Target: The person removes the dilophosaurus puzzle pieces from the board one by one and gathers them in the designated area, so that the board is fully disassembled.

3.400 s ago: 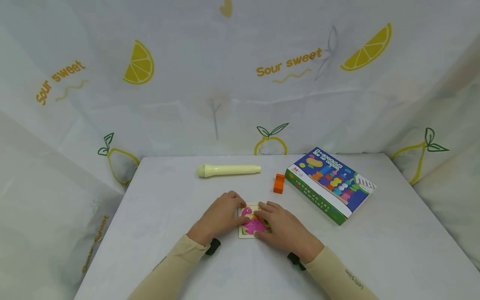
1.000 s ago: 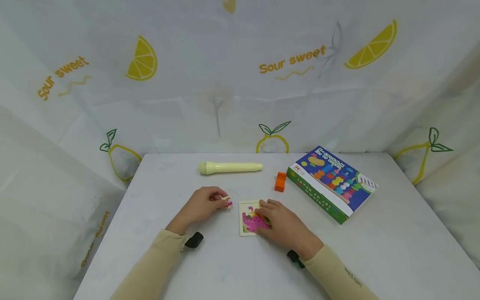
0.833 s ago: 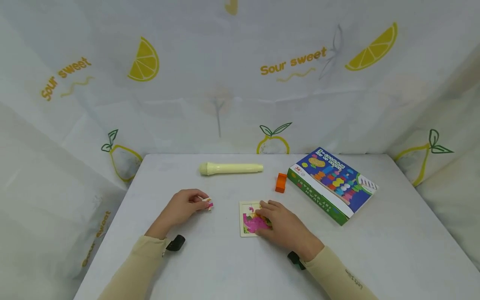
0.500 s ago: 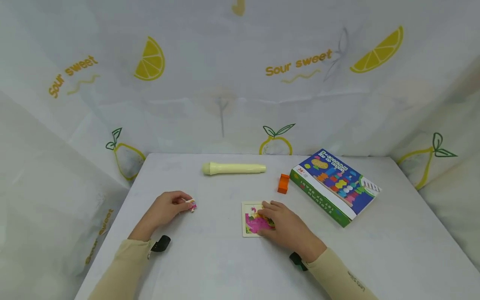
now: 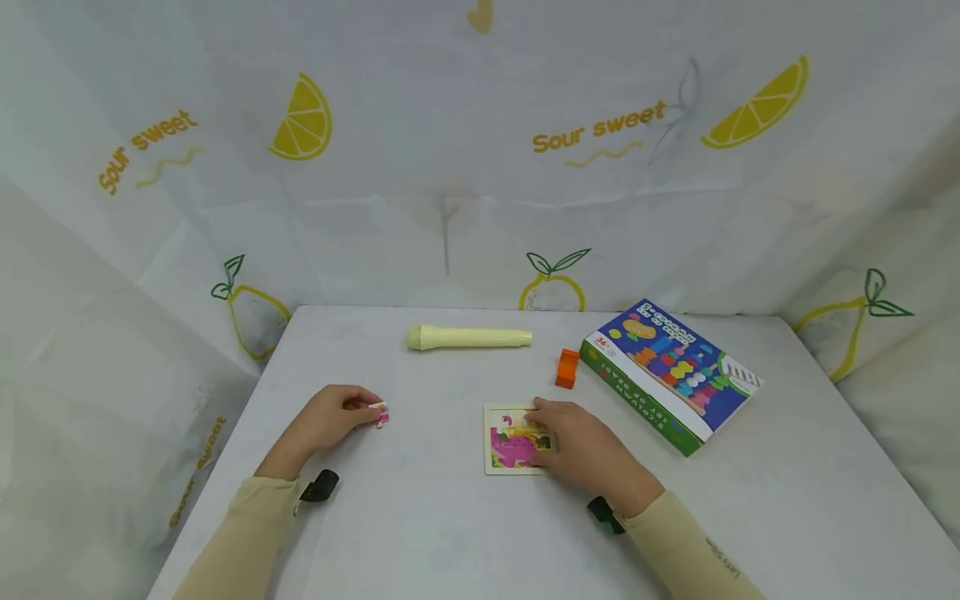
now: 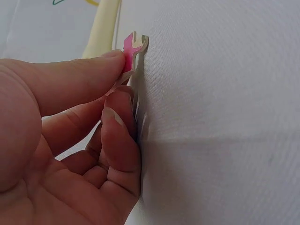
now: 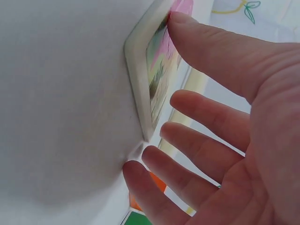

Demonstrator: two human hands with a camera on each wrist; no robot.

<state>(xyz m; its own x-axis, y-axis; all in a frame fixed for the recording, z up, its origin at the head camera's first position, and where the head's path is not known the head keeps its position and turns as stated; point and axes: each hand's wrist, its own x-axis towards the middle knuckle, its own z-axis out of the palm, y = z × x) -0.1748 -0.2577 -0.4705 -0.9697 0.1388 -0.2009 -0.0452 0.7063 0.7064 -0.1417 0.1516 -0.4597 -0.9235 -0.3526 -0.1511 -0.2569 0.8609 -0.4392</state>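
Over the left part of the table, my left hand (image 5: 326,419) pinches a small pink-and-white jigsaw piece (image 5: 382,415) between thumb and forefinger. The left wrist view shows the piece (image 6: 129,54) edge-on, close to the white cloth. A square jigsaw puzzle (image 5: 512,451) with a pink dinosaur lies flat in a cream frame at the middle, a pale gap near its upper left. My right hand (image 5: 592,446) is over the puzzle's right side, hiding part of it. In the right wrist view its fingers are spread and relaxed, with the thumb at the picture.
A pale yellow toy microphone (image 5: 472,337) lies behind the puzzle. To its right are an orange block (image 5: 567,368) and a blue-and-green toy box (image 5: 667,371). A white cloth (image 5: 450,533) covers the table, and a lemon-print curtain (image 5: 420,125) rises behind it.
My left hand has taken a piece out of the puzzle and carried it left. My right hand has lately shifted slightly right, uncovering more of the picture.
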